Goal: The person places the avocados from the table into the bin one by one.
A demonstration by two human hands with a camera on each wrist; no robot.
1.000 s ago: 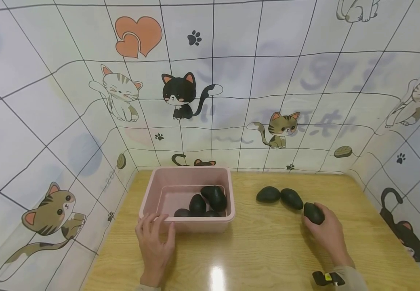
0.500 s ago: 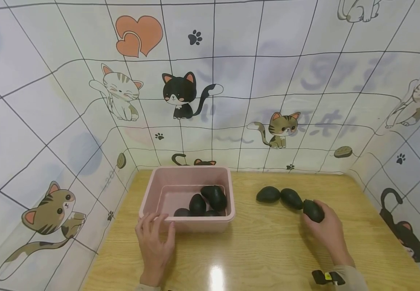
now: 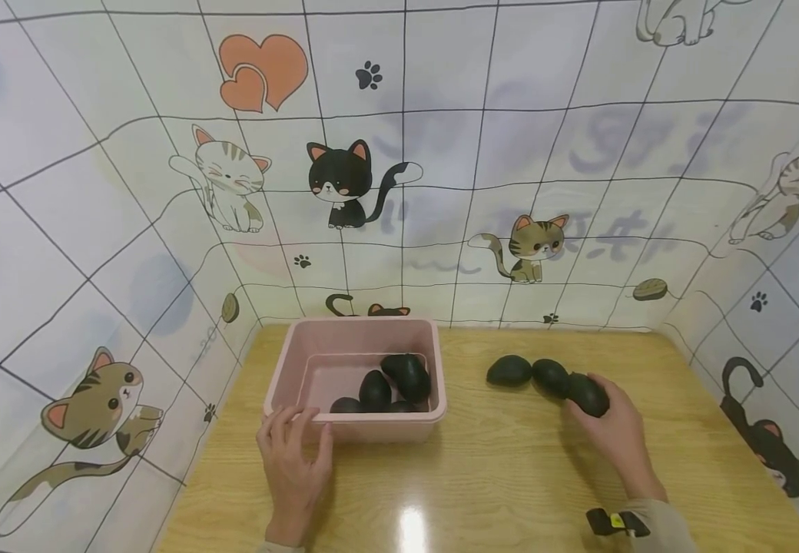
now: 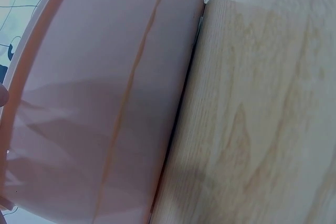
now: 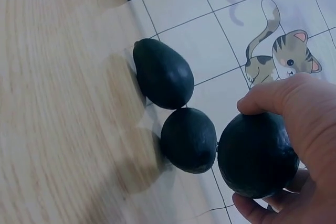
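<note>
My right hand (image 3: pixel 610 430) grips a dark green avocado (image 3: pixel 588 395) just above the wooden table (image 3: pixel 510 476); the right wrist view shows fingers and thumb curled round this avocado (image 5: pixel 257 156). It is almost touching a second avocado (image 3: pixel 552 377), and a third avocado (image 3: pixel 509 371) lies left of that. My left hand (image 3: pixel 294 453) rests with straight fingers on the front left rim of a pink plastic bin (image 3: pixel 356 426), which holds several avocados (image 3: pixel 409 376). The left wrist view shows only the bin's pink wall (image 4: pixel 105 103) and the wood.
A cat-patterned cloth backdrop (image 3: pixel 399 177) walls the table on the back and both sides. A small black and yellow clip (image 3: pixel 610 522) sits at my right wrist. Bare wood lies in front of the bin and between my hands.
My right hand has carried its avocado a little to the left and away from me, up against the second avocado. The left hand has stayed on the bin rim.
</note>
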